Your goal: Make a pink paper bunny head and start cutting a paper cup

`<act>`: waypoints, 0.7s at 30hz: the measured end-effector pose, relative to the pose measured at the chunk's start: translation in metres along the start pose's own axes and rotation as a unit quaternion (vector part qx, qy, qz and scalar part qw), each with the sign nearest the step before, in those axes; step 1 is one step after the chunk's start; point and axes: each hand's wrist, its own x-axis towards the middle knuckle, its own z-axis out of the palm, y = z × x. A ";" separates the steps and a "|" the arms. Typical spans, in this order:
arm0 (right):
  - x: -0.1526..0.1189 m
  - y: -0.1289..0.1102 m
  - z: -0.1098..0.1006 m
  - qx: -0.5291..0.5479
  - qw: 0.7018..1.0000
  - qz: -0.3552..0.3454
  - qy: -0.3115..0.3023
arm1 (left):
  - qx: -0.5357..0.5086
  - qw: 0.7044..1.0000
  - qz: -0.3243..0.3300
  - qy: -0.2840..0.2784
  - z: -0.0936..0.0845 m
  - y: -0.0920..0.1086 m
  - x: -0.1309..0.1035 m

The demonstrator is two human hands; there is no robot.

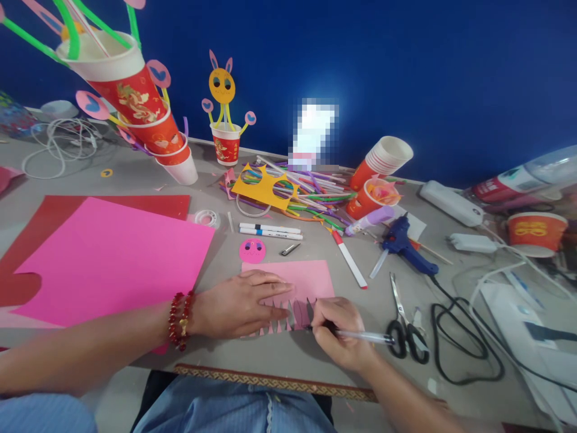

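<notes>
My left hand (234,302) rests flat, grasping nothing, on pink paper (311,278) on the table (288,356); my right hand (341,317) grips a pen (367,337) at the cut edge. The paper looks light, easily torn; best held by its uncut side.

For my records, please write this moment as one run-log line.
left hand: flat on light-pink paper | right hand: holding clear-barrelled pen | nearby: black-handled scissors, blue glue gun

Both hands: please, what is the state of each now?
Left hand: open, resting on the light pink paper.
Right hand: closed, holding a clear-barrelled pen.
</notes>
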 end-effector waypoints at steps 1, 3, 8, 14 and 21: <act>0.000 0.000 0.000 0.000 1.000 0.000 0.001 | 0.000 1.000 -0.002 -0.001 0.000 0.000 0.000; 0.001 -0.001 0.000 -0.002 1.000 -0.001 0.003 | 0.000 1.000 -0.003 -0.001 0.000 0.000 0.000; 0.000 -0.001 0.001 0.003 1.000 -0.001 0.002 | -0.005 1.000 0.002 0.005 0.000 -0.001 0.000; -0.009 0.011 0.000 0.071 0.991 0.048 0.106 | -0.008 1.000 0.009 0.012 0.001 -0.001 -0.001; -0.006 0.013 -0.001 0.005 0.986 0.103 0.128 | 0.021 1.000 0.008 0.003 0.002 0.001 0.001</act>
